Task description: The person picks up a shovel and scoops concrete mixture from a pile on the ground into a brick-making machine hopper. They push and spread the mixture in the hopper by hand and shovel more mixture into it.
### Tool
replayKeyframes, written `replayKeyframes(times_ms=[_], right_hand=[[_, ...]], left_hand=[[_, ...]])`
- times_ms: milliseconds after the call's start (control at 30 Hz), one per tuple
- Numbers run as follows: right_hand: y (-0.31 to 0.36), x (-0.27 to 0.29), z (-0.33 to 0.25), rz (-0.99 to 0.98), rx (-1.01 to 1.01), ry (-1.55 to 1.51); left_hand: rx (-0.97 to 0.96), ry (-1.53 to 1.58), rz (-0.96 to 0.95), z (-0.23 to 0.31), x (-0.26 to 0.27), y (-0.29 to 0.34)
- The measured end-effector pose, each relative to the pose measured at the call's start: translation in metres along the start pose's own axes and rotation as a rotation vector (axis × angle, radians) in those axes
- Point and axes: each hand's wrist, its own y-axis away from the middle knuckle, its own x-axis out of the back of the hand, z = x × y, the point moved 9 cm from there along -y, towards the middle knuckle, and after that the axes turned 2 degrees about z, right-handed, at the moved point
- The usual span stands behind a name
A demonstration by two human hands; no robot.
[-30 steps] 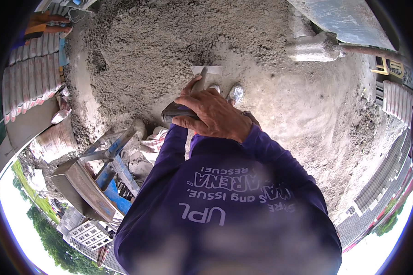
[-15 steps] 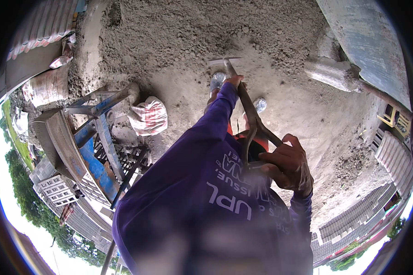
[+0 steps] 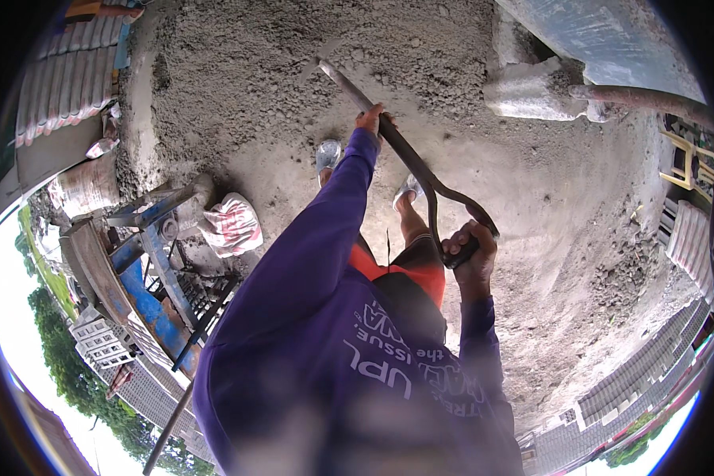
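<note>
A shovel [image 3: 412, 159] with a long shaft and a forked handle slants across the space in front of me. My left hand [image 3: 370, 119] is wrapped round the shaft partway down, and my right hand [image 3: 470, 247] is closed on the crossbar of the handle. The far end of the shovel meets a spread of loose grey sand or mortar mix [image 3: 246, 75]. Its blade is buried or blends into that grey stuff, so its shape cannot be made out. My feet stand on the pale ground on either side of the shaft's line.
A crumpled white and red sack [image 3: 232, 225] lies at left, beside a blue metal-framed machine [image 3: 143, 278]. At the far right are a rough concrete block [image 3: 531, 94], a rusty pipe [image 3: 642, 103] and a yellow chair [image 3: 690, 163]. Stacked grey blocks [image 3: 639, 381] line the lower right.
The shovel has pushed forward and left, its end now in the grey mix instead of near my feet. My right hand has moved forward and away from my body; my left has shifted leftward.
</note>
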Motion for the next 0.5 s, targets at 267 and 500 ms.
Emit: replayKeyframes(times_ms=[267, 500], right_hand=[[0.024, 0.07, -0.022, 0.279, -0.006, 0.096], [0.071, 0.094, -0.043, 0.275, 0.048, 0.083]], left_hand=[[0.17, -0.264, 0.202, -0.133, 0.007, 0.05], [0.065, -0.252, 0.242, -0.159, 0.026, 0.097]])
